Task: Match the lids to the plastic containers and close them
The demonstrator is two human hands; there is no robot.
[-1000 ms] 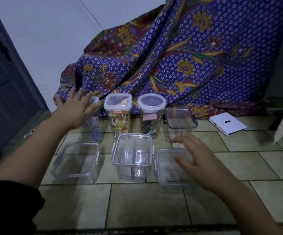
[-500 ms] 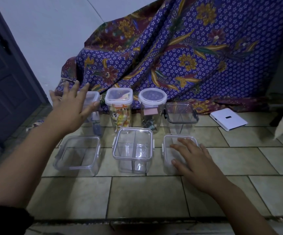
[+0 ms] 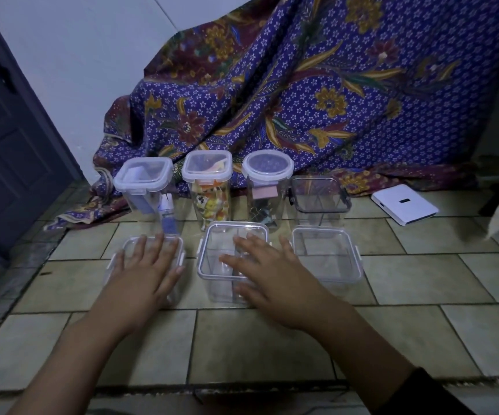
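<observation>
Now both hands lie flat with fingers spread: the left hand (image 3: 143, 274) rests on top of the front-left container (image 3: 178, 245), the right hand (image 3: 269, 274) on the lid of the middle container (image 3: 217, 250). A third low container (image 3: 326, 256), lid on, sits just right of that on the tiled floor (image 3: 242, 339).
</observation>
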